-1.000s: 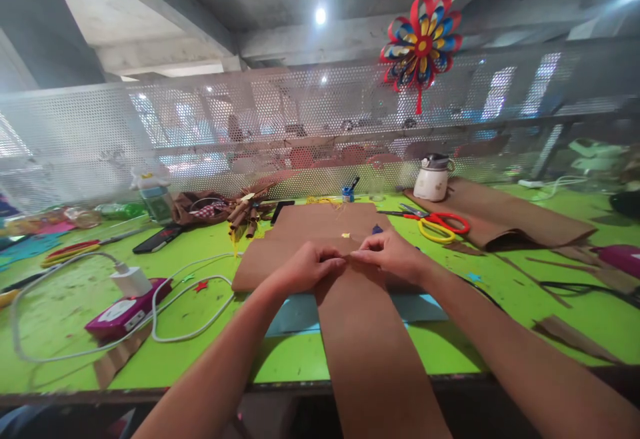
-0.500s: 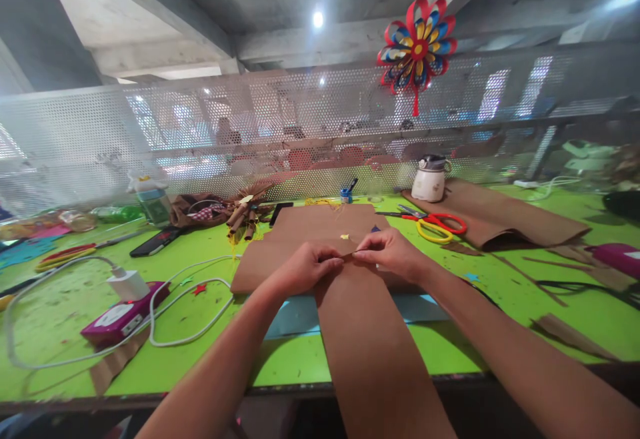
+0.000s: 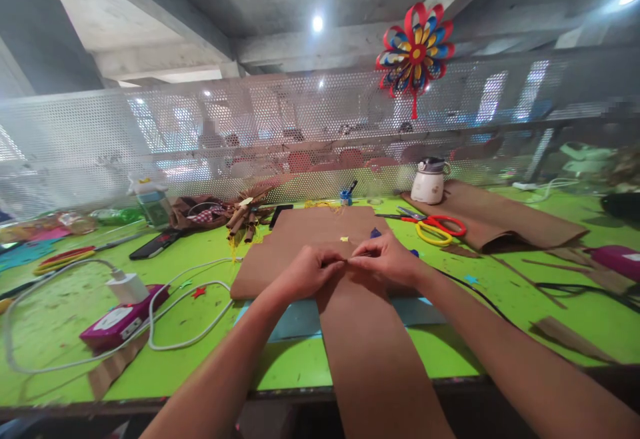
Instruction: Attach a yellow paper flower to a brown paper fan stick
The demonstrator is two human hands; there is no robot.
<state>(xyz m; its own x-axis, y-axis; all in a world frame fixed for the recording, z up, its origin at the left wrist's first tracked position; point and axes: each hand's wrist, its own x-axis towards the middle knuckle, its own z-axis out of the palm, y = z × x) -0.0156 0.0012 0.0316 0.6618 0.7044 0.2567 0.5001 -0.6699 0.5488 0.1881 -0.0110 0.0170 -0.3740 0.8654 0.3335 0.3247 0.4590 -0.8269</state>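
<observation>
right grip (image 3: 385, 258) now closer to left grip (image 3: 307, 272) | both pinching strip (image 3: 377, 352), rest this side of them | so, edge work imo

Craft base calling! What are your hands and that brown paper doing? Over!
Left hand and right hand pinching far end of brown paper strip. Strip runs past green table's near edge. Scissors beyond right hand, off the strip.
</observation>
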